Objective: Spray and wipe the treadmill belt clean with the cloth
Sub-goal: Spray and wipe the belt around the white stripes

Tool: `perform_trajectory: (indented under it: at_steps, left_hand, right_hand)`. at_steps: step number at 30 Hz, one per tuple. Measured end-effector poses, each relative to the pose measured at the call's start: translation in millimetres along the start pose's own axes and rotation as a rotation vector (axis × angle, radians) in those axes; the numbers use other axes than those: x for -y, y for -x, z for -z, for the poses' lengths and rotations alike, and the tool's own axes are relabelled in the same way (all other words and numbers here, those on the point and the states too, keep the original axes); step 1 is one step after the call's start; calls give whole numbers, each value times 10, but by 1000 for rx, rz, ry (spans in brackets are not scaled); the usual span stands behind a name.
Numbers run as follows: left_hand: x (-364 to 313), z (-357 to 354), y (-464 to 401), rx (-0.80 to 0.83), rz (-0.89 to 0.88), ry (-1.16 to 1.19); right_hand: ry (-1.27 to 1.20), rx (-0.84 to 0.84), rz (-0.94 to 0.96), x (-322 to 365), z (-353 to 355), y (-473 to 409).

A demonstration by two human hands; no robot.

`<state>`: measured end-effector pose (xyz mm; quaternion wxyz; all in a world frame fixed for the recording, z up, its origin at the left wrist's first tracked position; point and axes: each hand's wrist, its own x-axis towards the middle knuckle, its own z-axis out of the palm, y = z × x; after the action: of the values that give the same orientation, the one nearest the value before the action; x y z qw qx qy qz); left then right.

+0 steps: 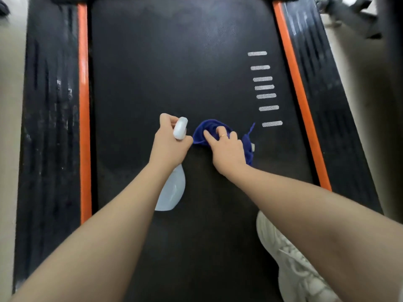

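Observation:
The black treadmill belt (174, 62) runs away from me between two orange strips. My left hand (169, 142) grips the neck of a pale translucent spray bottle (171, 192), its white nozzle head (180, 128) pointing forward over the belt. Just to its right, my right hand (226, 149) holds a bunched blue cloth (209, 129) against the middle of the belt, fingers curled into the fabric. Part of the cloth sticks out to the right of the wrist.
Orange strips (84, 105) and black ribbed side rails (50, 116) flank the belt. Several white dashes (263, 87) mark the belt's right side. A white sneaker (290, 264) stands on the belt at the lower right. Pale floor lies beyond both rails.

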<state>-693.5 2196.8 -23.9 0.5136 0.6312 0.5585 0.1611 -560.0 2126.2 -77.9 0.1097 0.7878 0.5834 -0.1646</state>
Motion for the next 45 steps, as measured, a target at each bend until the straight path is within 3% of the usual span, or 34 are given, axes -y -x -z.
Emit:
perform_trajectory:
  at_steps: [3, 5, 10, 12, 15, 16, 17, 20, 21, 23, 26, 28, 32, 35, 39, 45]
  left_hand:
    - [10, 70, 23, -30, -7, 52]
    - [21, 119, 39, -47, -4, 70]
    - [131, 233, 140, -12, -10, 38]
    - [194, 299, 153, -37, 12, 35]
    - [270, 417, 158, -102, 48, 51]
    - [291, 436, 164, -118, 48, 53]
    - [308, 456, 174, -132, 43, 57]
    - [373, 551, 181, -158, 48, 49]
    - [406, 590, 177, -163, 61, 45]
    - [475, 644, 160, -152, 86, 50]
    - [531, 707, 161, -165, 110, 68]
    - [554, 752, 181, -237, 127, 92]
    - [739, 845, 352, -429, 275, 134]
    - [939, 869, 519, -505, 373, 168]
    - [1023, 904, 618, -568, 396, 223]
    - [992, 832, 710, -442, 316, 143]
  right_hand:
    - [24, 11, 334, 274, -80, 99]
    - [63, 34, 429, 338, -89, 78]
    - [-93, -57, -110, 368, -32, -54]
    - [-40, -24, 58, 491, -49, 42]
    - [73, 58, 524, 530, -89, 194]
    - [96, 45, 549, 485, -96, 148]
    - [102, 6, 477, 455, -83, 64]
    - [-45, -60, -20, 507, 7, -181]
    - [-52, -53, -85, 568, 24, -185]
    - [33, -64, 29, 690, -34, -51]
    - [103, 8, 533, 783, -166, 260]
    - [96, 37, 642, 777, -204, 221]
    - [-332, -161, 294, 883, -99, 44]
    - [-643, -193, 117, 925, -56, -81]
    - [-683, -115, 199, 947, -11, -162]
    - [-672, -129, 208, 981, 33, -247]
